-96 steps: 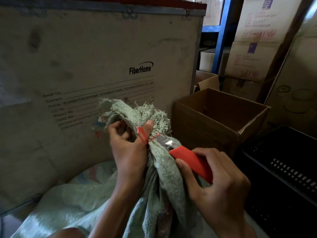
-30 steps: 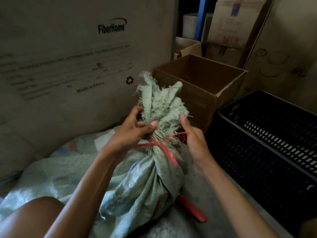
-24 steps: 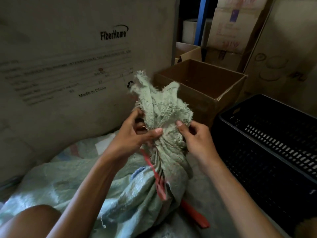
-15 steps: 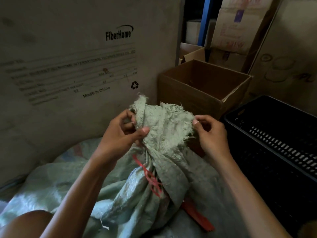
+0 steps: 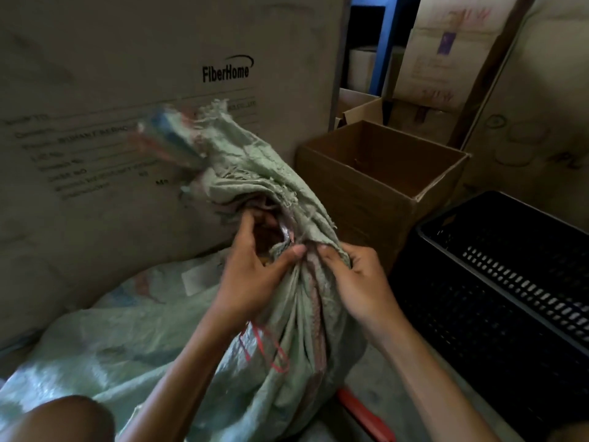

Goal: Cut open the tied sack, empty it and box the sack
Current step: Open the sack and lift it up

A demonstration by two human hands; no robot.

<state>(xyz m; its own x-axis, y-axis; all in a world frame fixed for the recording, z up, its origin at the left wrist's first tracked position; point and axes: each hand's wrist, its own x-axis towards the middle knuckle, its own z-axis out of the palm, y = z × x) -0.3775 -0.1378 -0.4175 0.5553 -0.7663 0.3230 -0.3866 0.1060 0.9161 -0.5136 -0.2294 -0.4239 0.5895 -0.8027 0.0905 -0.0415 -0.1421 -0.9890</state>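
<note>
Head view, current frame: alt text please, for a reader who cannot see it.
Both hands, left hand and right hand, pull open the mouth of a pale green woven sack; the cut red tie hangs loose below. An open cardboard box and black plastic crate stand to the right.

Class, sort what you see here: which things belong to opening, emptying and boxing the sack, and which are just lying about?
In the job:
sack, gripped by left hand and right hand
red tie, hanging loose
red cutter, put down
open box

Lying about:
black crate
FiberHome case
stacked cartons
</note>
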